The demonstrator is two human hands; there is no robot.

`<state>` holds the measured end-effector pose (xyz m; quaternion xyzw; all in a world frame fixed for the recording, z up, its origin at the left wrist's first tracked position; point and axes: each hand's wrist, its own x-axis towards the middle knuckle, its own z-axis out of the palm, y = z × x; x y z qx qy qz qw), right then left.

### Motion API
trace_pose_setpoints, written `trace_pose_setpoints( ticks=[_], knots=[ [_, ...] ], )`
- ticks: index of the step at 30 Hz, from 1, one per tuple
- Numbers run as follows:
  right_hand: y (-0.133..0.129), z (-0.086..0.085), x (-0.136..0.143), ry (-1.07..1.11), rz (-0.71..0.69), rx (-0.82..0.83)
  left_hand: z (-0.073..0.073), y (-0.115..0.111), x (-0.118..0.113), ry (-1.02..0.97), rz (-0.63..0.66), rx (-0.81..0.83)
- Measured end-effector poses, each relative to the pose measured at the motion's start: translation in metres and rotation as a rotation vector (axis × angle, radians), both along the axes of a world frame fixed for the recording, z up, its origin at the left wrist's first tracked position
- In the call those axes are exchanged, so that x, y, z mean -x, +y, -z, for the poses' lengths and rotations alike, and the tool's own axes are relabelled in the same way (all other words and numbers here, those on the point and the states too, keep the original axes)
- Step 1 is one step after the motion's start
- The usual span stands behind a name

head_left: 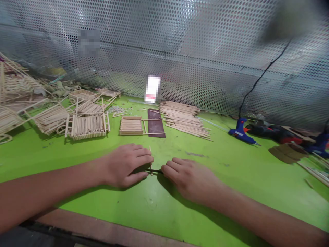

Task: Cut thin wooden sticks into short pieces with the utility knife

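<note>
My left hand [125,165] lies low over the green table, its fingertips across a short thin wooden stick [150,151]. Its fingers are drawn together and the thumb sits just below them. From the right, my right hand [189,176] pinches a thin dark strip [156,171], perhaps a blade, whose far end crosses the stick near my left thumb. The strip's other end is hidden in my right fingers. Beyond my hands lies a small stick-built frame [131,126] with two side sticks reaching over a dark brown rectangular piece [156,127].
Loose thin sticks [185,118] lie in a pile behind my right hand. Several stick-built models [88,127] crowd the left. A blue glue gun [242,132] rests at right near a brown tape roll [288,152]. A perforated metal sheet [180,44] closes off the back.
</note>
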<state>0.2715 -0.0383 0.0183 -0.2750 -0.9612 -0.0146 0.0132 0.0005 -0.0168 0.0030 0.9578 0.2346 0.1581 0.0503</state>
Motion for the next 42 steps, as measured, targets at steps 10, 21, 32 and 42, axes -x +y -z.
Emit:
trace_pose_setpoints(
  ticks=[10,21,32,42],
  knots=[
    [0.002,-0.004,0.004,-0.019,-0.020,0.023,0.003,0.011,0.013,-0.078,0.132,0.167],
    [0.005,-0.005,0.007,-0.025,-0.048,0.012,0.004,0.006,0.006,-0.082,0.091,0.093],
    [0.004,-0.006,0.007,-0.029,-0.037,0.010,0.004,0.007,0.003,-0.102,0.075,0.041],
    [0.005,-0.004,0.004,0.000,-0.032,0.018,0.001,0.006,-0.006,0.037,0.088,-0.200]
  ],
)
